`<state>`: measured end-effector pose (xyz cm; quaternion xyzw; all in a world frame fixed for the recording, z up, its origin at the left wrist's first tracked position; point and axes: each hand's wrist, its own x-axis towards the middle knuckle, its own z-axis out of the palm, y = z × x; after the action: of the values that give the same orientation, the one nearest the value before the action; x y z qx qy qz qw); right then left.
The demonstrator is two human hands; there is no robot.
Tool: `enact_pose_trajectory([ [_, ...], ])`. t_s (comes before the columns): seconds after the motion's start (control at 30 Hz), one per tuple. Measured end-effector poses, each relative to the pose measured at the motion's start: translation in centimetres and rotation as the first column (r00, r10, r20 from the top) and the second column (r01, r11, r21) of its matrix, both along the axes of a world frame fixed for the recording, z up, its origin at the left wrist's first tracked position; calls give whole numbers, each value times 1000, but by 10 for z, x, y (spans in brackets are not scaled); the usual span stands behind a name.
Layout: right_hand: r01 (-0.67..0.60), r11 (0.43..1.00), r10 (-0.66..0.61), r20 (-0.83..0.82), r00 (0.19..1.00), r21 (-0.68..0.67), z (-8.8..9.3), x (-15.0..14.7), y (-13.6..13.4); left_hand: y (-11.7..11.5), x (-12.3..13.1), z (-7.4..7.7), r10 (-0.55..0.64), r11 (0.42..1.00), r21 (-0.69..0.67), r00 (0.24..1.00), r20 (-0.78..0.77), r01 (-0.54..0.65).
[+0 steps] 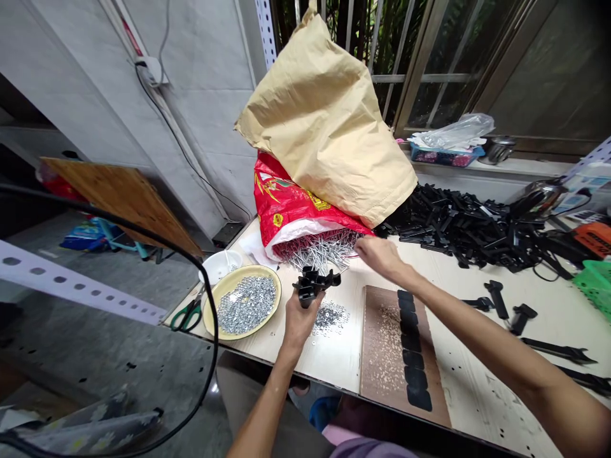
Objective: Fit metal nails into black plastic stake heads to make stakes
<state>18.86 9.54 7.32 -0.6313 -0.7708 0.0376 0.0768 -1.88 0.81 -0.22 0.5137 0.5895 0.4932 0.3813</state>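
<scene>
Clock bearings taken from the left hand (300, 321). It grasps a cluster of black moulded plastic parts (312, 287), held above the table. The right hand (377, 256), at two o'clock, has its fingers drawn in beside a pile of slim silver metal pins (317, 251); we cannot tell whether it holds any.

At twelve, the pins spill from a red printed plastic sack (281, 207), with a large tan paper sack (329, 121) lying over it. At nine, we note a shallow round yellow bowl (210, 312) of small silver metal pieces (245, 304), then green-handled scissors (187, 315). More such pieces lie loose at three, just beside the hand. The right forearm reaches across above a flat brown board (375, 381) bearing a row of black flat pieces (413, 359). At two, farther off, a heap of black plastic parts (458, 222). A thick black cable (213, 337) loops across our view at nine, passing before the bowl's edge.

Surface: pale wooden table (334, 359). Beyond, a barred window (396, 79) at one, light tiled wall (210, 121) at eleven, grey floor (176, 394) at eight.
</scene>
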Motion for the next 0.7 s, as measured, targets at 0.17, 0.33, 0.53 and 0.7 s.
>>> enact_pose_trajectory([
  [0.17, -379, 834, 453, -104, 885, 401, 50, 20, -30, 3, 12, -2, -85, 993, 71, 979, -185, 99],
  [0.33, -476, 786, 495, 60, 867, 394, 56, 4, -51, 1, 22, 5, -153, 976, 105, 945, -288, 190],
  [0.53, -497, 734, 468, 185, 864, 463, 68, 4, -54, 3, 21, 7, -173, 974, 91, 938, -299, 209],
  [0.7, -513, 733, 482, 191, 855, 447, 71, 3, -52, 9, 23, 2, -191, 970, 93, 938, -291, 226],
])
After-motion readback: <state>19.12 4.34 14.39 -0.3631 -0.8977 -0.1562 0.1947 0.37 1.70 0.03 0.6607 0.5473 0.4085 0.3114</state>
